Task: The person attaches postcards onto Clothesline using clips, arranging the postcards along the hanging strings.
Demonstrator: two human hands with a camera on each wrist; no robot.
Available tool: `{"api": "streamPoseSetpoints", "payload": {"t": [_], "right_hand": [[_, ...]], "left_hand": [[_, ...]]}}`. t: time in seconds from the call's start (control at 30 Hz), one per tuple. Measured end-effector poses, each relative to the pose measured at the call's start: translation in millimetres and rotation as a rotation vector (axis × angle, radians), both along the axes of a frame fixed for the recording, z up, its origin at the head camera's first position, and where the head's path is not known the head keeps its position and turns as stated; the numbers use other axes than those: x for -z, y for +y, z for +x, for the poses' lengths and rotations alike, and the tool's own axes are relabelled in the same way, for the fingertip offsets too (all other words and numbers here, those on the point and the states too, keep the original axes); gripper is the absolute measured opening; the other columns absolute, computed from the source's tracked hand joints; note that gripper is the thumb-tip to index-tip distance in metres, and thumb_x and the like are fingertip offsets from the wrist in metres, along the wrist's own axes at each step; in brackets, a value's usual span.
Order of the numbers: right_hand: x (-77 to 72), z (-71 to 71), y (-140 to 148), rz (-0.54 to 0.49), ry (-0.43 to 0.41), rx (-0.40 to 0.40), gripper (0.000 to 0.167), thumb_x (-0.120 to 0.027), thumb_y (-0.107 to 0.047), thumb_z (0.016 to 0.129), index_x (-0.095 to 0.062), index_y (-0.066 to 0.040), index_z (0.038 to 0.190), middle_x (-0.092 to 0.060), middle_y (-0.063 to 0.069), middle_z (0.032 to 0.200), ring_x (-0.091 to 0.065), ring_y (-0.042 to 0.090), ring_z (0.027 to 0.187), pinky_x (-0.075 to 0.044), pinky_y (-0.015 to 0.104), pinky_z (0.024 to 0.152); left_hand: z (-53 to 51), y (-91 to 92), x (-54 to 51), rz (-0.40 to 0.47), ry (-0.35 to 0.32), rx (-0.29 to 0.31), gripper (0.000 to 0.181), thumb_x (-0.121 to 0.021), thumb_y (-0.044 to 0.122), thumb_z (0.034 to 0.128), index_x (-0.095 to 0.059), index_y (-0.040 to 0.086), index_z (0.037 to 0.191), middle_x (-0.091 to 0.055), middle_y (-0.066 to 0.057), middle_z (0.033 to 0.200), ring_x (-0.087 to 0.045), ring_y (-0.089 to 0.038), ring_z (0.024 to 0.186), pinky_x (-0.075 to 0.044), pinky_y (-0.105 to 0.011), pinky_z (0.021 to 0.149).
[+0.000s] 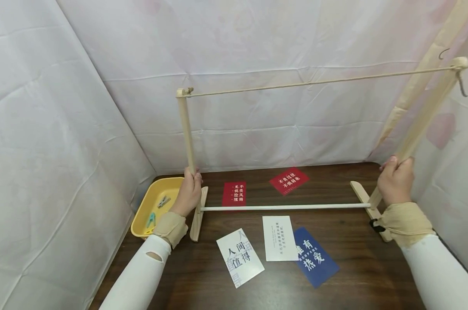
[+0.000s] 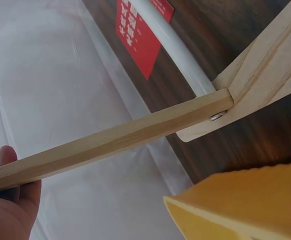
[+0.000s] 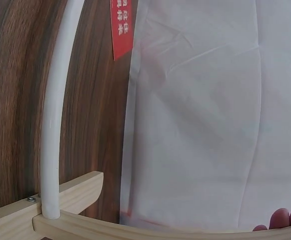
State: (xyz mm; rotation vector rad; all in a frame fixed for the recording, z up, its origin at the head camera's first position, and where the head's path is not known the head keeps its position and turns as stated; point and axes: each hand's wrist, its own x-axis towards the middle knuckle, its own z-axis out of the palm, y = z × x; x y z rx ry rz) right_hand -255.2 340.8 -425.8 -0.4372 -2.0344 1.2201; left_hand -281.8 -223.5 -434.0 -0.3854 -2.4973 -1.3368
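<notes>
A wooden rack stands over the table, with two upright posts, a white crossbar (image 1: 288, 207) low down and a cord (image 1: 319, 82) strung between the post tops. My left hand (image 1: 188, 191) grips the left post (image 1: 186, 133), which also runs across the left wrist view. My right hand (image 1: 396, 181) holds the right post (image 1: 427, 114); only its fingertips (image 3: 280, 218) show in the right wrist view. Under and behind the crossbar lie two red cards, one on the left (image 1: 231, 189) and one farther back (image 1: 289, 181). In front are a white lettered card (image 1: 239, 258), a second white card (image 1: 278, 239) and a blue card (image 1: 317, 262), partly overlapped.
A yellow basket (image 1: 141, 215) sits left of the rack, holding several clothespins, among them a teal one (image 1: 151, 219). White cloth (image 1: 249, 129) hangs behind and on both sides of the dark wooden table (image 1: 257, 297). The rack's wooden feet (image 1: 197, 224) rest on the tabletop.
</notes>
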Motion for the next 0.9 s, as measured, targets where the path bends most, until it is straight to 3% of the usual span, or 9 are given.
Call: {"api": "streamPoseSetpoints", "payload": {"t": [0.4, 0.9], "right_hand": [[3.9, -7.3, -16, 0.031, 0.059, -0.005, 0.028, -0.038, -0.03, 0.115, -0.045, -0.033, 0.089, -0.046, -0.029, 0.073, -0.042, -0.003, 0.069, -0.034, 0.022, 0.07], [4.2, -4.5, -22, 0.059, 0.035, -0.045, 0.024, -0.035, -0.031, 0.116, -0.048, -0.029, 0.096, -0.049, -0.021, 0.079, -0.045, -0.003, 0.07, -0.035, 0.017, 0.064]], "left_hand": [[2.6, -17.4, -1.6, -0.033, -0.007, -0.002, 0.035, -0.027, 0.016, 0.1197, -0.036, -0.008, 0.143, -0.055, -0.024, 0.114, -0.061, -0.046, 0.111, -0.051, -0.056, 0.098], [3.2, -28.6, 1.0, -0.048, -0.002, 0.004, 0.035, -0.026, 0.019, 0.1202, -0.036, -0.007, 0.143, -0.055, -0.024, 0.118, -0.06, -0.043, 0.114, -0.05, -0.056, 0.1]]}}
